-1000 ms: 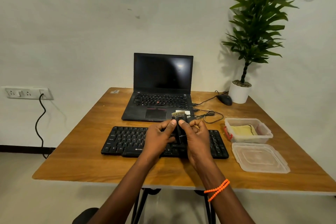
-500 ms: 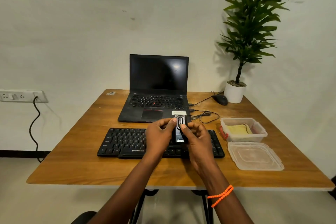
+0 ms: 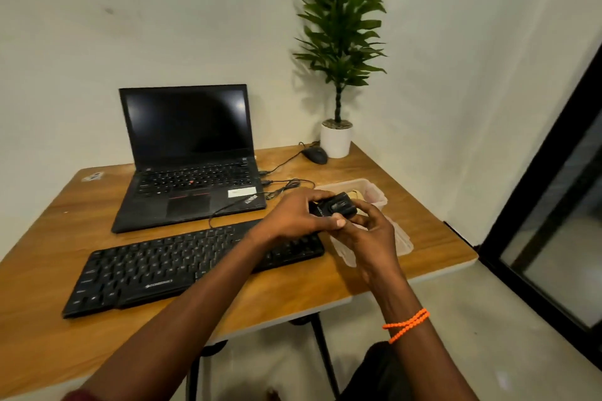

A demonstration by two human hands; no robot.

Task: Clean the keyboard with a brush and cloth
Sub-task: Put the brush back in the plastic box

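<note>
A black keyboard (image 3: 182, 267) lies on the wooden table (image 3: 49, 238) in front of me. Both hands hold a small black brush tool (image 3: 335, 208) above the keyboard's right end, next to a clear plastic box (image 3: 374, 194). My left hand (image 3: 293, 215) grips its left side and my right hand (image 3: 371, 234) cups it from the right and below. Its bristles are not visible. A yellow cloth (image 3: 355, 195) shows just behind the tool inside the box, mostly hidden.
An open black laptop (image 3: 189, 153) stands behind the keyboard, with cables (image 3: 280, 185) running right. A black mouse (image 3: 314, 155) and a potted plant (image 3: 337, 52) sit at the back right corner. The box's clear lid (image 3: 402, 242) lies under my right hand. A dark door frame (image 3: 547, 205) stands at right.
My hands moved the brush tool right, from over the keyboard's middle toward the plastic box, and turned it from upright to lying sideways. The bristles seen earlier are now out of sight. My view swung right.
</note>
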